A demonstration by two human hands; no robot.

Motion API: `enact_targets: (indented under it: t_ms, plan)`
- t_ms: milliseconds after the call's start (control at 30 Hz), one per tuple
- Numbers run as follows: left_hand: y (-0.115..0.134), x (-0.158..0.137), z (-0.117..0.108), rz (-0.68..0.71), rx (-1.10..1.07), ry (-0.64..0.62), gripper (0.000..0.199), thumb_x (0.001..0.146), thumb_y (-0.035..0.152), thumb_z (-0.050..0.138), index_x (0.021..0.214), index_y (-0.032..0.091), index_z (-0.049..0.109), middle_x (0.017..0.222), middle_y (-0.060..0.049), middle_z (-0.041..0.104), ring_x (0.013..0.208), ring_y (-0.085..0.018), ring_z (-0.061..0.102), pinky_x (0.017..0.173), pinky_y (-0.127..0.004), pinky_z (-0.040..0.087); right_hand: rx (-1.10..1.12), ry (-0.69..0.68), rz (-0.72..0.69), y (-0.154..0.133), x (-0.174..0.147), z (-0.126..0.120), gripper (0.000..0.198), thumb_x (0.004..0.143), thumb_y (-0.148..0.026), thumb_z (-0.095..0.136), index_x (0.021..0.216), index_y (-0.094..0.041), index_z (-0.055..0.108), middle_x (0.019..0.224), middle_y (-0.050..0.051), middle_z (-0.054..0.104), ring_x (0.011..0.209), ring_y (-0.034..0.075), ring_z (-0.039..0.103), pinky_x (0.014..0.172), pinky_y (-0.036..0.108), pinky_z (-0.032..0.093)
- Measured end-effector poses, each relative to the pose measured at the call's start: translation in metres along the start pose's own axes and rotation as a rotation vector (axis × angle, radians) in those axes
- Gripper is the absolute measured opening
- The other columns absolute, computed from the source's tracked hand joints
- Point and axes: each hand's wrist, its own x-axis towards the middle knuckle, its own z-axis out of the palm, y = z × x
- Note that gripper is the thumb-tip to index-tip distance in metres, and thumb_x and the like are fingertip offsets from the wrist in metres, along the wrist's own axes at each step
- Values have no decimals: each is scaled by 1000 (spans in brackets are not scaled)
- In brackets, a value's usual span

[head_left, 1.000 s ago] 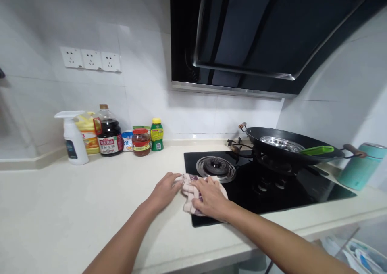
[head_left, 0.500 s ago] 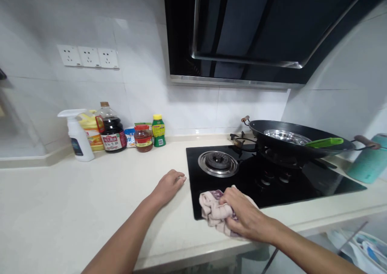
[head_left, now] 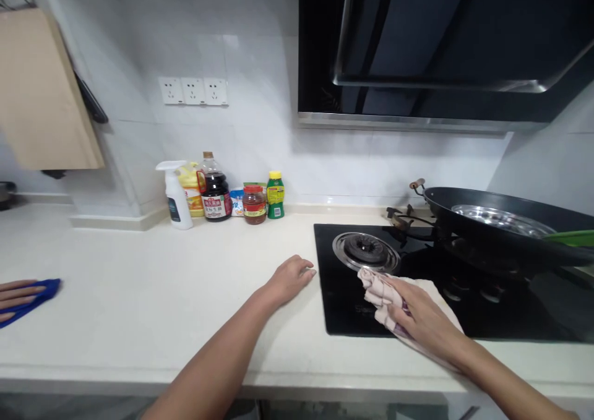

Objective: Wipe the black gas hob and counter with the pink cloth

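My right hand presses a pinkish-white cloth with purple patches onto the black glass gas hob. The bunched cloth lies just in front of the left burner, its tail spreading under my palm towards the hob's front edge. My left hand rests on the pale countertop beside the hob's left edge, holding nothing, with its fingers loosely bent and a little apart. On the right of the hob sits a black wok holding a perforated steel piece and a green utensil.
At far left, another person's hand lies on a blue cloth. Along the wall stand a white spray bottle, a soy sauce bottle, a red-lidded jar and a green bottle. A range hood overhangs the hob.
The view has turned left, bringing in the other person's hand and blue cloth. My right hand has slid the cloth from the hob's front left corner inwards, closer to the burner.
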Motion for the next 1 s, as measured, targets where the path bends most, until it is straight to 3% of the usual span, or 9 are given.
enact_targets:
  t_ms: [200, 433, 600, 800, 1000]
  plan:
    - [-3, 3, 1, 20, -15, 3, 41, 96, 44, 48, 114, 19, 75, 111, -11, 71, 106, -26, 67, 98, -39, 49, 34, -127, -76, -54, 13, 10, 59, 93, -35, 46, 150, -21, 47, 155, 11, 49, 144, 30, 42, 120, 54, 30]
    - [-3, 5, -2, 36, -11, 0, 41, 97, 46, 46, 111, 21, 75, 109, -8, 73, 103, -25, 67, 95, -38, 51, 243, -327, -458, -142, 3, 35, 52, 86, -20, 55, 138, -22, 56, 146, 9, 58, 145, 20, 41, 127, 45, 15]
    - [-3, 4, -6, 37, -5, -11, 42, 98, 49, 45, 110, 22, 75, 106, -7, 73, 101, -25, 67, 94, -37, 51, 312, -419, -571, -175, -5, 38, 40, 87, -27, 58, 127, -26, 61, 134, 5, 65, 132, 22, 53, 121, 42, 27]
    - [-5, 6, -6, 39, 3, -41, 43, 97, 51, 44, 110, 22, 74, 109, -8, 74, 104, -27, 66, 96, -40, 51, 254, -346, -534, -147, -25, 19, 32, 83, -27, 61, 115, -27, 62, 115, 3, 68, 110, 22, 59, 101, 36, 40]
    - [-4, 6, -3, 90, 40, -81, 41, 97, 53, 47, 110, 25, 75, 110, -7, 74, 108, -28, 64, 99, -41, 49, 256, -92, -275, -65, -65, -12, 36, 75, -16, 57, 109, -26, 62, 105, 2, 67, 99, 22, 59, 93, 37, 44]
